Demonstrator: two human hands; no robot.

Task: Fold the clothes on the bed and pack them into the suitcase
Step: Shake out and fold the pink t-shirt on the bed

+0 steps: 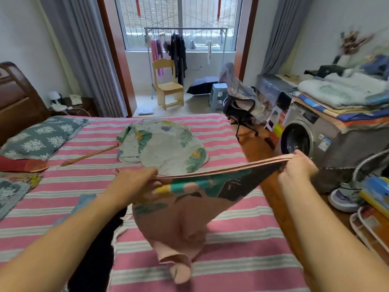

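Forearms leading, we are pinching 1 soft, light pink garment [185, 211] taut by its hem, left hand [134, 186] and right hand [296, 168] both gripping.

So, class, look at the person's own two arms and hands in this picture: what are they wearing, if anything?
Both forearms are bare for as far as the picture shows them; no sleeve or cuff comes into view. The left hand and right hand wear no gloves, and no watch, bracelet or ring can be seen on the wrists or fingers that show.
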